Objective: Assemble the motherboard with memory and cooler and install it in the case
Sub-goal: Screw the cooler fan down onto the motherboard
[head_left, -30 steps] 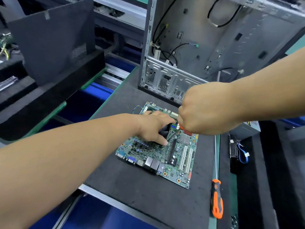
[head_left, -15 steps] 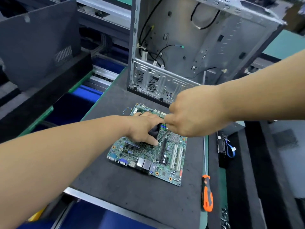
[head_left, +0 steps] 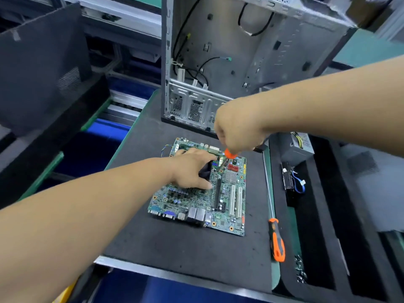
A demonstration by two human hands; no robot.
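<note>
A green motherboard (head_left: 227, 200) lies flat on the dark mat (head_left: 185, 243). My left hand (head_left: 192, 169) rests on the black cooler (head_left: 206, 170) on the board, fingers curved over it. My right hand (head_left: 237, 130) grips a small screwdriver with an orange handle (head_left: 230, 154), its shaft angled down to the board beside the cooler. The open grey case (head_left: 251, 51) stands upright behind the board, with black cables hanging inside.
A long orange-and-black screwdriver (head_left: 276, 241) lies on the mat's right edge. Black foam trays on the right hold a part with a blue cable (head_left: 297, 182), a grey power supply (head_left: 299, 147) and loose screws (head_left: 300, 270). A dark panel (head_left: 43, 62) stands at left.
My right hand has lifted slightly, so the orange handle now shows below it. The left hand stays on the cooler. The view has shifted.
</note>
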